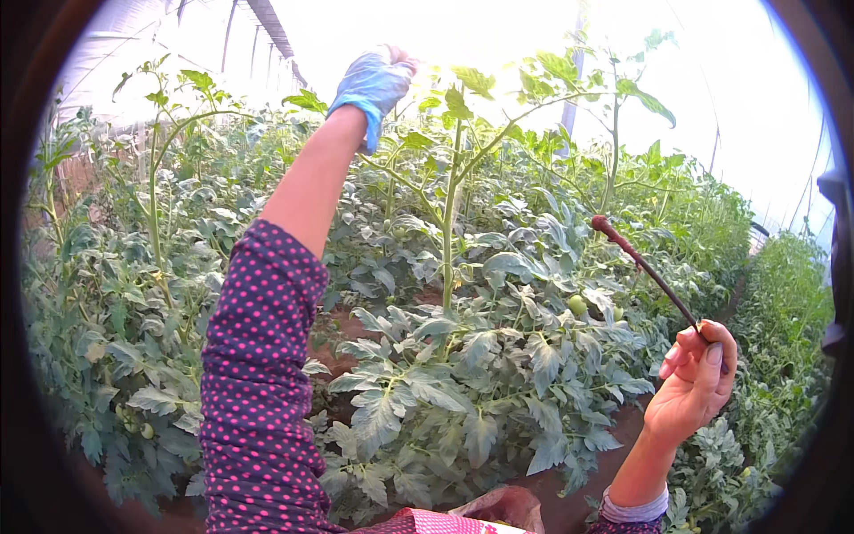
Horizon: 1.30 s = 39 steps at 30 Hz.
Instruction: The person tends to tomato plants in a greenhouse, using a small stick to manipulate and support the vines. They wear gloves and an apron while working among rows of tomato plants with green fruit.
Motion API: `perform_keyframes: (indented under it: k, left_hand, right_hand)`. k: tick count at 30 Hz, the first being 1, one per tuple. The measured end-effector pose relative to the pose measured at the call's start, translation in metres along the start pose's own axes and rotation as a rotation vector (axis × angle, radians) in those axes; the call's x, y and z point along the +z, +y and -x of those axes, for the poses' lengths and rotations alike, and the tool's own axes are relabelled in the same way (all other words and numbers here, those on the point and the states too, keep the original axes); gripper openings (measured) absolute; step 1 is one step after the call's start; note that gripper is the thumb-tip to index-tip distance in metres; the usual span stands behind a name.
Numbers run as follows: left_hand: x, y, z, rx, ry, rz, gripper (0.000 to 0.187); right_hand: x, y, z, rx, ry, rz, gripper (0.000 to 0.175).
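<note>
My left hand (377, 87), in a torn-looking blue disposable glove that leaves the fingers bare, is raised at the upper middle beside the top of a tomato plant (448, 247). Its fingers look curled, but glare hides whether anything is between them. At the lower right, my right hand (694, 387) is bare and grips a thin dark stick (657, 280). The stick slants up to the left, and its thickened end is coated dark red. Behind that end, green tomatoes (577, 305) hang among the leaves.
Dense tomato foliage (413, 400) fills the space before me, with a tall side stem (155, 207) at left. More green tomatoes (147, 430) hang low there. An open bag (510, 505) and pink dotted cloth (427, 520) are at my front. Greenhouse film (740, 100) rises behind.
</note>
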State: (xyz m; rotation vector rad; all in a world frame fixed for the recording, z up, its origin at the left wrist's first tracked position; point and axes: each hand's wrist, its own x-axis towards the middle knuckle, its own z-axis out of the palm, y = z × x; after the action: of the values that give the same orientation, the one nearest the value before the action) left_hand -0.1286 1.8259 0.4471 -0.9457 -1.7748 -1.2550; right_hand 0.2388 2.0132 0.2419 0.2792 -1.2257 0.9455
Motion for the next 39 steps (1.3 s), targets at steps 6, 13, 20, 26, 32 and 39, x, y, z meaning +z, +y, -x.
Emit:
perform_keyframes:
  k: [6, 13, 20, 26, 32, 39]
  left_hand:
    - [0.045, -0.028, -0.022, -0.037, -0.102, 0.080, 0.043]
    - [0.059, -0.056, -0.032, 0.140, -0.242, 0.457, 0.043]
    - [0.063, -0.032, -0.022, 0.025, -0.157, 0.358, 0.040]
    - [0.066, -0.023, -0.005, -0.038, -0.115, 0.427, 0.037]
    - [0.072, -0.028, 0.010, -0.083, -0.129, 0.499, 0.033]
    - [0.075, -0.032, 0.012, -0.117, -0.132, 0.537, 0.029]
  right_hand:
    - [0.066, -0.009, -0.016, -0.115, -0.136, 0.074, 0.029]
    - [0.198, 0.018, -0.028, -0.260, -0.318, 0.180, 0.026]
    - [0.241, 0.046, -0.064, -0.272, -0.323, 0.315, 0.023]
    - [0.240, 0.062, -0.085, -0.355, -0.318, 0.543, 0.021]
    - [0.234, 0.060, -0.070, -0.384, -0.341, 0.502, 0.021]
    - [0.223, 0.066, -0.072, -0.374, -0.324, 0.655, 0.020]
